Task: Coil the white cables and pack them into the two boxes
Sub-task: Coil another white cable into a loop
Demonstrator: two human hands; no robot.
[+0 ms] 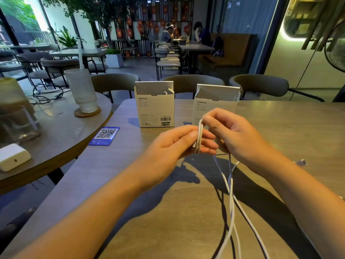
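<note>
A white cable (231,199) is partly wound in loops around the fingers of my left hand (179,143), with the loops standing upright between thumb and fingers. My right hand (233,133) pinches the same cable at the top of the loops. Loose strands hang down from the hands toward the near table edge. Two white boxes stand open-topped behind the hands: the left box (155,109) shows a bit of white cable inside, and the right box (214,103) is partly hidden by my right hand.
A small white cable end (300,162) lies on the wooden table (168,221) to the right. A blue QR card (105,135) lies left of the boxes. The round table on the left holds a ribbed glass (82,90), a white charger (13,157) and another glass.
</note>
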